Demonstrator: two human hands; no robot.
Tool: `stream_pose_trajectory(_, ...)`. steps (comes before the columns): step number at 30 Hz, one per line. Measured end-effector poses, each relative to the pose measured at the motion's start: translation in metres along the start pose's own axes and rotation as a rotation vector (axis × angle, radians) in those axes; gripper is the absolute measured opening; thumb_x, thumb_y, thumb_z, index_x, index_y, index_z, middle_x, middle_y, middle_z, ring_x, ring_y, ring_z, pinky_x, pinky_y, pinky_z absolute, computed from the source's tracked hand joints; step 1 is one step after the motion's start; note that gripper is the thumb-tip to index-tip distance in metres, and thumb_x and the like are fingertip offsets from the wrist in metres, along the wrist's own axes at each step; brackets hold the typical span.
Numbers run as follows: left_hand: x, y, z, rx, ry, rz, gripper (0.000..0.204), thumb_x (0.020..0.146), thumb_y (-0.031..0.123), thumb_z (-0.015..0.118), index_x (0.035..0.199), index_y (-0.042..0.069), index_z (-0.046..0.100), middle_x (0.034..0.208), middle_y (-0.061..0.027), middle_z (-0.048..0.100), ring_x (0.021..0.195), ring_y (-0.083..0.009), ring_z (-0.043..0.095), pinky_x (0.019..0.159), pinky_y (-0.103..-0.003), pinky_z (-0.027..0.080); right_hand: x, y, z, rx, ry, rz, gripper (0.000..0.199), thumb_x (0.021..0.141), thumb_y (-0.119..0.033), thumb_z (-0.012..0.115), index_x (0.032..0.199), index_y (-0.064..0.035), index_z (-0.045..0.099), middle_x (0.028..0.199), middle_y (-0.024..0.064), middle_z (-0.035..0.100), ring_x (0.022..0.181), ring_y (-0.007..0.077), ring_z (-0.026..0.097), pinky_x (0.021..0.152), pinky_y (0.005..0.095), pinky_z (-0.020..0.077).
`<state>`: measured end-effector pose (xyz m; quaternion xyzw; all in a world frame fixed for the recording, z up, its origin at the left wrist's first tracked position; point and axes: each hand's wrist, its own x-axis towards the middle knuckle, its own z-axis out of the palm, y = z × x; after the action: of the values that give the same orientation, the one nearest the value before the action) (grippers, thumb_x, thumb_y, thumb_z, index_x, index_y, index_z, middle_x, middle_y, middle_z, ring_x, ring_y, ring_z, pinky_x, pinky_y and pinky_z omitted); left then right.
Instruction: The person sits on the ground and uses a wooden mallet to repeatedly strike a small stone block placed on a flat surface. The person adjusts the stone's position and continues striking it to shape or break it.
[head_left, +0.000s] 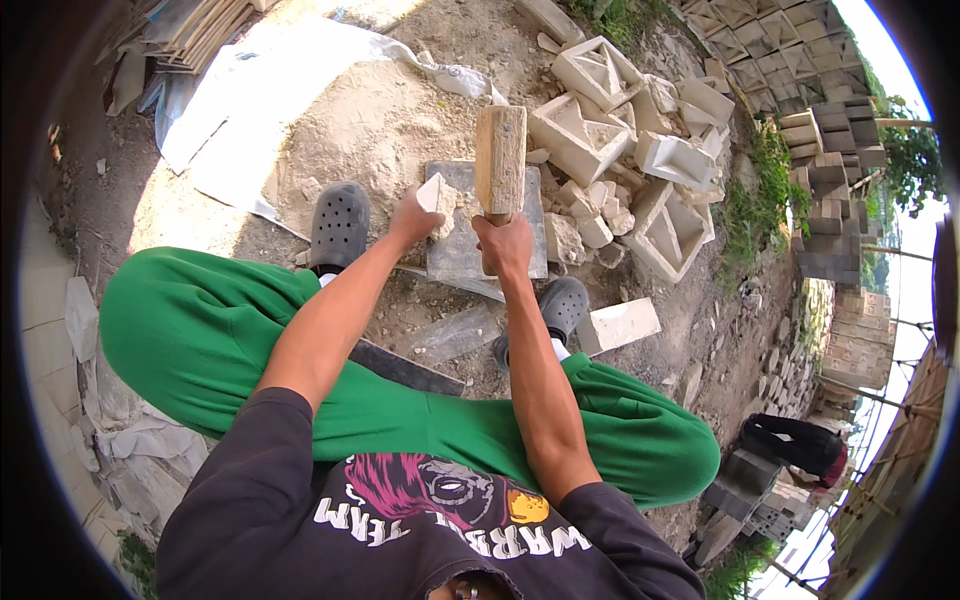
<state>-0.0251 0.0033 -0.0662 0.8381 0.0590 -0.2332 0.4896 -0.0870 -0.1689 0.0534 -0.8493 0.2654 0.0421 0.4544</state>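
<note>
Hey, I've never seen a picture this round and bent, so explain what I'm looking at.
It's one view from a head-worn fisheye camera looking down, which is why straight edges curve. There's no machine, just a person's bare hands. The left hand holds a pale chunk over a dark flat slab; whether they touch is hard to tell. The right hand grips a wooden mallet. Pale blocks, some broken, lie beyond to the right.

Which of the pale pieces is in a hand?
The small angular piece in the left hand, by the grey slab. The others, such as rubble chunks piled right of the slab, lie unheld; the right hand grips the mallet.
</note>
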Motion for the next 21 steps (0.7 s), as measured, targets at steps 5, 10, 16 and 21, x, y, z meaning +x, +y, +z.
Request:
stream_pose_trajectory(5, 0.002, 0.016, 0.013, 0.107, 0.078, -0.069, 0.095, 0.07, 0.025, 0.077, 0.153, 0.004, 0.034, 0.124, -0.0313, 0.062, 0.12, -0.0436, 0.059, 0.101, -0.044, 0.05, 0.008, 0.075, 0.031, -0.156, -0.085, 0.01, 0.024, 0.075, -0.019, 0.071, 0.077, 0.0046, 0.069, 0.064, 0.0122, 0.067, 0.058, 0.0215, 0.07, 0.056, 0.0373, 0.0552)
stream_pose_trajectory(10, 0.005, -0.003, 0.007, 0.033, 0.042, -0.067, 0.094, 0.07, 0.028, 0.081, 0.149, 0.004, 0.036, 0.129, -0.0304, 0.059, 0.117, -0.0434, 0.061, 0.1, -0.045, 0.051, 0.004, 0.043, 0.012, -0.058, -0.278, 0.286, 0.028, 0.074, -0.019, 0.071, 0.084, 0.0069, 0.069, 0.069, 0.0118, 0.068, 0.058, 0.0215, 0.069, 0.056, 0.0375, 0.0559)
stream_pose_trajectory(16, -0.007, 0.005, 0.01, 0.086, -0.004, 0.053, 0.082, 0.073, 0.028, 0.081, 0.14, 0.002, 0.042, 0.134, -0.0261, 0.05, 0.119, -0.0452, 0.056, 0.102, -0.046, 0.047, -0.001, -0.012, -0.014, 0.038, -0.099, 0.065, 0.031, 0.074, -0.022, 0.072, 0.091, 0.0029, 0.068, 0.069, 0.0123, 0.068, 0.059, 0.0213, 0.068, 0.057, 0.0371, 0.0541)
stream_pose_trajectory(21, -0.034, 0.043, 0.007, 0.384, 0.036, 0.014, 0.079, 0.075, 0.033, 0.08, 0.14, 0.003, 0.047, 0.137, -0.0214, 0.04, 0.127, -0.0417, 0.044, 0.107, -0.048, 0.041, 0.001, 0.018, -0.001, -0.011, -0.06, 0.073, 0.035, 0.072, -0.026, 0.071, 0.088, 0.0054, 0.069, 0.071, 0.0186, 0.07, 0.071, 0.0324, 0.072, 0.068, 0.045, 0.0544)
